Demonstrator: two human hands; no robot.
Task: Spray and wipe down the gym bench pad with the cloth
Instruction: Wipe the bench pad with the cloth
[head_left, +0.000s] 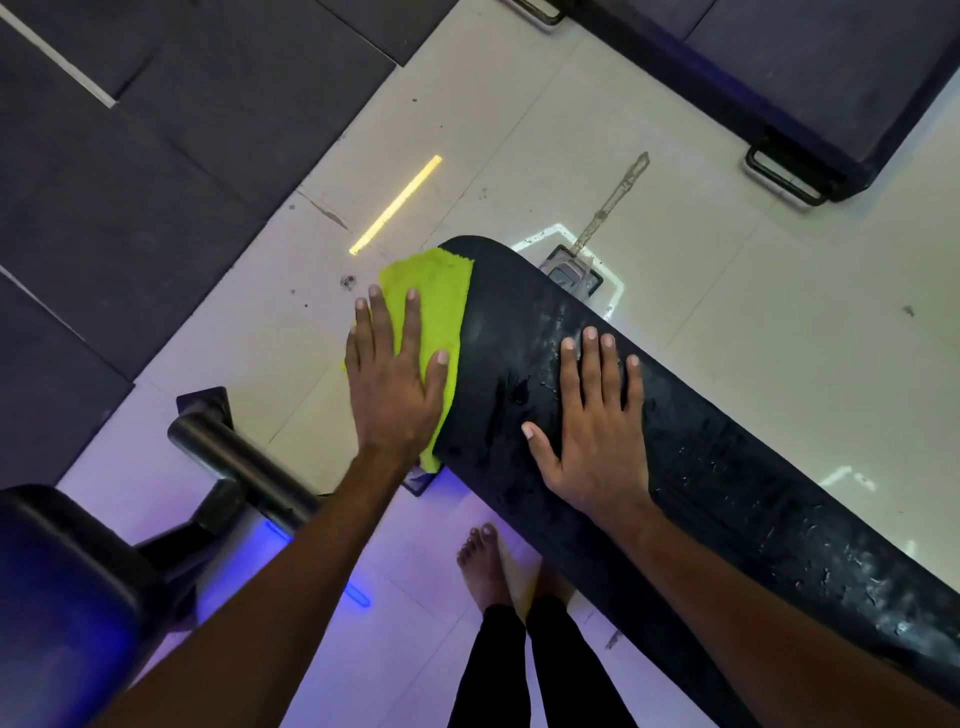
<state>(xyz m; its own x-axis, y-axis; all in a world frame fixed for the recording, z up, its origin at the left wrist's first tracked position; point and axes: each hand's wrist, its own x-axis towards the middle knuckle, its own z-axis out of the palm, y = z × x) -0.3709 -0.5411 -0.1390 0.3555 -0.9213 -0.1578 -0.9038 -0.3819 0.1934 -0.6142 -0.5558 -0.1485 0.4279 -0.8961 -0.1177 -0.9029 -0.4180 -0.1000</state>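
A long black gym bench pad (727, 467) runs from the centre to the lower right, its surface wet and speckled with droplets. A lime-green cloth (439, 296) drapes over the pad's left edge near its rounded end. My left hand (392, 379) lies flat on the cloth with fingers spread, pressing it against the pad's side. My right hand (597, 421) rests flat and empty on top of the pad, fingers apart. No spray bottle is in view.
A second dark padded seat (57, 587) with a steel tube frame (234, 462) stands at the lower left. My bare feet (483, 566) are on the pale tiled floor beside the pad. Dark rubber mats (130, 182) cover the floor at the left; a black platform (810, 73) sits top right.
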